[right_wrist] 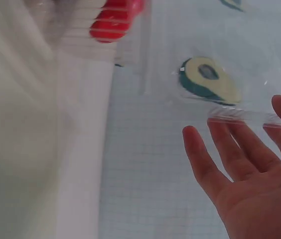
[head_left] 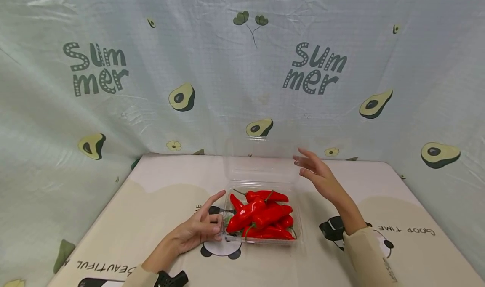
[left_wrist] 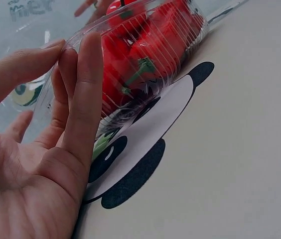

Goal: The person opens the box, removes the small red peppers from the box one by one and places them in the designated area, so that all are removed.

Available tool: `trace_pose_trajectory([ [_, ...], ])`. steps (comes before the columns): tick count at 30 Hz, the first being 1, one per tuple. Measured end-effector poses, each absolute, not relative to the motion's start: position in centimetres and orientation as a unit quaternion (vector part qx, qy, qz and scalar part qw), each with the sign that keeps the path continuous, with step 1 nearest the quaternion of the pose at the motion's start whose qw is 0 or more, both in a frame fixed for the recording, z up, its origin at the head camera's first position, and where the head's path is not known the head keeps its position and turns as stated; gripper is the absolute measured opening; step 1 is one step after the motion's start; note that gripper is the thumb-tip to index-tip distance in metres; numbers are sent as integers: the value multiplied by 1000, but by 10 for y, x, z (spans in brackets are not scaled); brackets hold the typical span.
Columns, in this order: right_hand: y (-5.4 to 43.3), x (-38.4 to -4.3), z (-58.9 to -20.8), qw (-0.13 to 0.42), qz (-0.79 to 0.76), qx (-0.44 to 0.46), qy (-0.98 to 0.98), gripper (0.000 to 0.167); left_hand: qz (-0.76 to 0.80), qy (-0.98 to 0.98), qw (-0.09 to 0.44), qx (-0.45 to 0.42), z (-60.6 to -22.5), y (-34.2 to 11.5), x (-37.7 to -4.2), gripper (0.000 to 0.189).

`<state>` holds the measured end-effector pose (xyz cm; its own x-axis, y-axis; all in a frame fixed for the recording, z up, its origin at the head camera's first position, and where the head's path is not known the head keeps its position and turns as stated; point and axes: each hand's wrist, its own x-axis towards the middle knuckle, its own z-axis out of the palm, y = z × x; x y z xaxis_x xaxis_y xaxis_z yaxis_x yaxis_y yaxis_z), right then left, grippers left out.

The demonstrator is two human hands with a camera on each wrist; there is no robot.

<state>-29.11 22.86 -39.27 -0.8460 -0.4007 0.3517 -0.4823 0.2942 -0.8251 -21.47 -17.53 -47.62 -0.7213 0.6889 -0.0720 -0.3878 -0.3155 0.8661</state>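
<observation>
A clear plastic clamshell container (head_left: 299, 232) sits on the table with its lid (head_left: 261, 165) raised at the back. Several glossy red chili peppers (head_left: 261, 215) with green stems are piled inside. At the container's left side, my left hand (head_left: 198, 228) pinches the rim, one finger pointing away along the edge. The left wrist view shows that hand's fingertips (left_wrist: 56, 45) right at the clear rim. My right hand (head_left: 316, 173) is raised beside the lid's right edge, its fingers spread; in the right wrist view the fingertips overlap the lid's edge.
A pale tablecloth (head_left: 159, 211) printed with pandas and lettering covers the table. Behind it hangs a light curtain (head_left: 212, 59) with avocado and "summer" prints. Dark wrist devices show at the left wrist (head_left: 172, 278) and the right wrist.
</observation>
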Motion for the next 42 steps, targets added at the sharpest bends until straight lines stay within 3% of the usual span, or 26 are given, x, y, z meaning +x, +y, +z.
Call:
trace_pose_trajectory([
  [42, 234, -307, -439, -91, 587, 201, -779, 63, 799, 480, 320, 170, -477, -176, -217, 104],
])
